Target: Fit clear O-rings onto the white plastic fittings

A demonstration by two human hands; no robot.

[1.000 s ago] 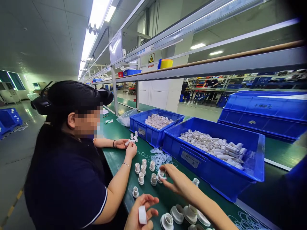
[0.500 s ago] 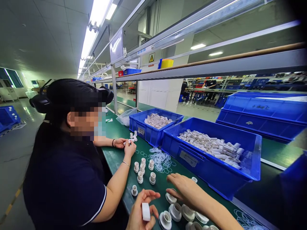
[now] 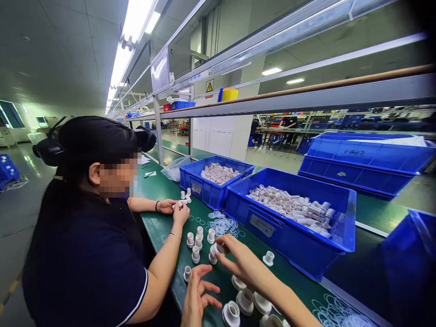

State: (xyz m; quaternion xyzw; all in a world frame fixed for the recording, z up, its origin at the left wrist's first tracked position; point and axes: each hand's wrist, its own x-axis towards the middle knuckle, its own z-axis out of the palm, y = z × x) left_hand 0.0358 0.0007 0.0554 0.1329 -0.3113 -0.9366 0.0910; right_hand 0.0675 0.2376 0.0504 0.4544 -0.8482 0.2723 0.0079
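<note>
White ring-like plastic piece [image 3: 216, 249] is in the R hand [image 3: 243, 261], thumb + fingers part-closed round it, at the top of a white stepped plastic fitting [image 3: 212, 260]; can't tell if seated. L hand [image 3: 195, 295] approx 7 o'clock, fingers spread, holding nothing visible. Thin pale rings [image 3: 223, 225] at 12, big blue plastic bin [image 3: 289, 247] at 2, co-worker's hands [image 3: 181, 212] at 10.

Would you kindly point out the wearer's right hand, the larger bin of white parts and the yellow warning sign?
Right hand [image 3: 243, 260]: head view, back of the hand.
Larger bin [image 3: 293, 245]: head view, front wall.
Warning sign [image 3: 209, 86]: head view, its triangle.
</note>
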